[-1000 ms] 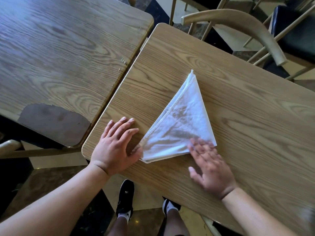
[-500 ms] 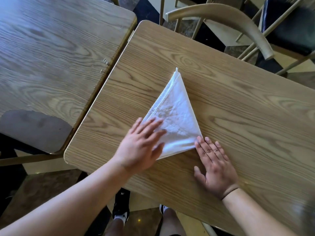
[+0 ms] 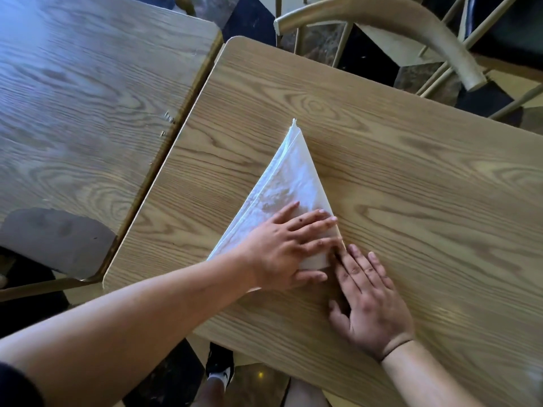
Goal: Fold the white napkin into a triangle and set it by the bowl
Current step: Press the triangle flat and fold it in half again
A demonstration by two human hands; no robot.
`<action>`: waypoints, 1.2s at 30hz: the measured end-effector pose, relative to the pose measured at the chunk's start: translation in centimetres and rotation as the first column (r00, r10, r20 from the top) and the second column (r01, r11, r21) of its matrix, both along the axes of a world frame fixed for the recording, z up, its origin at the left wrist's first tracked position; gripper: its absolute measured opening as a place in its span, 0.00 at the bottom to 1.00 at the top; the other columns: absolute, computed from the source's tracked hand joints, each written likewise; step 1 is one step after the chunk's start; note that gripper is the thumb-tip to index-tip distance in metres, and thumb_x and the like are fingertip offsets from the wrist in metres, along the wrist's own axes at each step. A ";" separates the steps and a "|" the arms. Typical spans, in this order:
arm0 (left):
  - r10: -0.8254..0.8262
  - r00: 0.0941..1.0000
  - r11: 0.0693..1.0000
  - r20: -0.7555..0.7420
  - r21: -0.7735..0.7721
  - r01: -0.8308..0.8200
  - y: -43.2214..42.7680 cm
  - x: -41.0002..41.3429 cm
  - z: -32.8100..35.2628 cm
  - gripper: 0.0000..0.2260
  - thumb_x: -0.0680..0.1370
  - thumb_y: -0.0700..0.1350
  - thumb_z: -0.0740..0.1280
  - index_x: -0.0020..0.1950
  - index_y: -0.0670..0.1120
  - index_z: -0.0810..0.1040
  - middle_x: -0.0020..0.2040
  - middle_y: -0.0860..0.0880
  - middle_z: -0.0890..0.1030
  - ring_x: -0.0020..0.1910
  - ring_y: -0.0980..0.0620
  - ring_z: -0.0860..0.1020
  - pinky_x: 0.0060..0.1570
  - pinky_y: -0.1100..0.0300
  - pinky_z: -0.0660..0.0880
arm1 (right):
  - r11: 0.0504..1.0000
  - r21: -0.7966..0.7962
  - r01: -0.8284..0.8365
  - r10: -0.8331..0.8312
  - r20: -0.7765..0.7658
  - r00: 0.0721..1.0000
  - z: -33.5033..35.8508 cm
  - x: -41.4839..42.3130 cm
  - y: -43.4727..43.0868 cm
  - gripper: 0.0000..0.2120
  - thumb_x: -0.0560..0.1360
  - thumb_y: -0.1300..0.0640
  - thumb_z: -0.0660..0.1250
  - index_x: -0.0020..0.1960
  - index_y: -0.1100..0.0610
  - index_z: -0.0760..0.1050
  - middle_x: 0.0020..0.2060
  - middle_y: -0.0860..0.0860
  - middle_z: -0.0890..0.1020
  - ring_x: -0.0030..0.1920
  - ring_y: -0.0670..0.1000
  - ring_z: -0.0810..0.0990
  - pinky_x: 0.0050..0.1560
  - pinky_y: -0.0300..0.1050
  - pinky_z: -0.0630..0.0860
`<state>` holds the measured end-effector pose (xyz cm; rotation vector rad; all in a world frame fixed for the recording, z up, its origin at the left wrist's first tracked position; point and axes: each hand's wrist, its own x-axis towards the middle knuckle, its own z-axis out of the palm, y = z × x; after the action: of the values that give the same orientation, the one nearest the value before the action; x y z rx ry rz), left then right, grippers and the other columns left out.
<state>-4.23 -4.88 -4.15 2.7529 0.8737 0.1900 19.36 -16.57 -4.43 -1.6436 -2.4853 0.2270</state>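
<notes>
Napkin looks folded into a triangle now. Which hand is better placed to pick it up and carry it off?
Probably the left hand: it lies flat on the white napkin, covering its near part. The right hand rests mostly on the table, only its fingertips at the napkin's near corner. No bowl is in view.

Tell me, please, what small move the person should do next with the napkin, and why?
Probably lift both hands off and look for the bowl. The napkin already lies as a flat triangle on the table, with the left hand pressing its near part and the right hand flat beside its corner. No bowl is in view.
</notes>
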 end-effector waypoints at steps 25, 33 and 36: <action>0.516 0.850 0.855 -0.106 -0.003 -0.519 15.9 -0.1 1.1 0.33 0.82 0.65 0.56 0.86 0.58 0.55 0.88 0.48 0.52 0.86 0.47 0.48 0.81 0.31 0.42 | 1.000 -0.026 0.004 -0.006 -0.050 0.999 0.5 0.1 0.4 0.41 0.72 0.44 0.69 0.80 0.60 0.66 0.81 0.54 0.66 0.81 0.56 0.65 0.76 0.62 0.65; 0.237 0.961 0.967 0.143 -0.126 -0.220 1.9 6.4 0.8 0.30 0.82 0.62 0.63 0.82 0.52 0.69 0.84 0.45 0.64 0.85 0.46 0.58 0.81 0.36 0.56 | 0.999 -0.050 -0.007 0.005 -0.046 0.999 0.2 0.2 0.2 0.36 0.74 0.43 0.67 0.77 0.60 0.72 0.79 0.58 0.67 0.79 0.60 0.68 0.77 0.64 0.64; 0.276 0.957 0.958 0.088 -0.106 -0.266 -1.6 4.6 0.3 0.29 0.83 0.66 0.60 0.81 0.54 0.71 0.84 0.48 0.66 0.85 0.49 0.58 0.80 0.38 0.58 | 0.999 -0.052 -0.008 0.007 -0.024 1.000 0.4 0.1 0.4 0.35 0.74 0.43 0.66 0.75 0.60 0.73 0.78 0.58 0.70 0.79 0.59 0.67 0.77 0.64 0.64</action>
<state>0.37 -6.49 -3.86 2.5050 1.1985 0.3273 19.44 -16.22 -4.01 -1.6419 -2.4893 0.3133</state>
